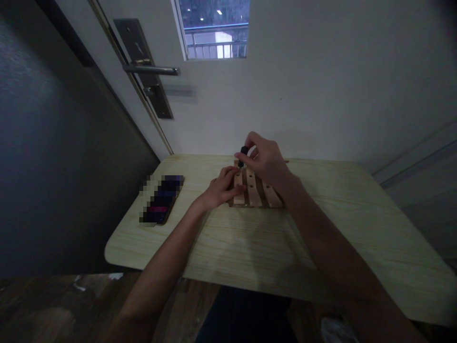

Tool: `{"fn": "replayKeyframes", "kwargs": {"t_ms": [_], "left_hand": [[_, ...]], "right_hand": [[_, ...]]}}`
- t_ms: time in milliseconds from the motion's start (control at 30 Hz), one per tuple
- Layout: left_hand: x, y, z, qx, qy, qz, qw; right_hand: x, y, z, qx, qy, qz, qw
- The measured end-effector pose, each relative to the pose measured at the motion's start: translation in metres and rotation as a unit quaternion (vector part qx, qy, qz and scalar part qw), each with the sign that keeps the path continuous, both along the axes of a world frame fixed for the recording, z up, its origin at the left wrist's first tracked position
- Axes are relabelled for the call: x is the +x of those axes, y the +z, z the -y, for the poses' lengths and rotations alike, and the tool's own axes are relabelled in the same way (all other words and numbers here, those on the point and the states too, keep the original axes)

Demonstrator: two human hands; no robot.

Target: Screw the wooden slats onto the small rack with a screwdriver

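Note:
A small wooden rack with pale slanted slats lies near the back edge of the table. Dark round holes show in its slats. My left hand holds the rack at its left end, fingers over the top and thumb lower down across the first slat. Above that same slat, my right hand pinches a short black tool that looks like a stubby screwdriver. It stands nearly upright, and its lower end comes down beside my left fingertips. Whether its tip touches a screw is too small to tell.
A phone lies on the table left of my hands. The pale wood-grain table backs against a white door with a metal lever handle and a small window. A dark panel rises at the left.

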State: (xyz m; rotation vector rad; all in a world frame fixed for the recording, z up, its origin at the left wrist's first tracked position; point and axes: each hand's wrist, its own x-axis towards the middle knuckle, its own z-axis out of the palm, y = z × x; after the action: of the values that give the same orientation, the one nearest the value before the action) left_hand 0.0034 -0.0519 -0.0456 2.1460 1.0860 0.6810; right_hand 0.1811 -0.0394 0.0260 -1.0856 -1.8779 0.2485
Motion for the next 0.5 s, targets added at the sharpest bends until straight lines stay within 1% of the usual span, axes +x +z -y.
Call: {"fn": "replayKeyframes", "kwargs": {"t_ms": [67,200,267,400,500], "left_hand": [[0.000,0.001,0.001,0.001,-0.002,0.003,1.000],[-0.001,0.001,0.000,-0.006,-0.004,-0.001,1.000],[-0.002,-0.001,-0.001,-0.005,-0.007,0.001,1.000],[-0.004,-0.006,-0.005,-0.014,-0.019,0.005,1.000],[-0.006,-0.009,-0.007,-0.018,-0.031,0.013,0.999]], "right_hand": [[0.000,0.001,0.000,0.000,0.009,0.001,1.000],[0.002,0.003,0.001,-0.031,0.075,-0.002,0.997],[0.004,0.004,0.001,-0.036,0.093,-0.008,0.995],[0.008,0.007,0.000,-0.054,0.087,-0.019,0.995],[0.008,0.007,-0.001,-0.053,0.058,-0.021,0.997]]}}
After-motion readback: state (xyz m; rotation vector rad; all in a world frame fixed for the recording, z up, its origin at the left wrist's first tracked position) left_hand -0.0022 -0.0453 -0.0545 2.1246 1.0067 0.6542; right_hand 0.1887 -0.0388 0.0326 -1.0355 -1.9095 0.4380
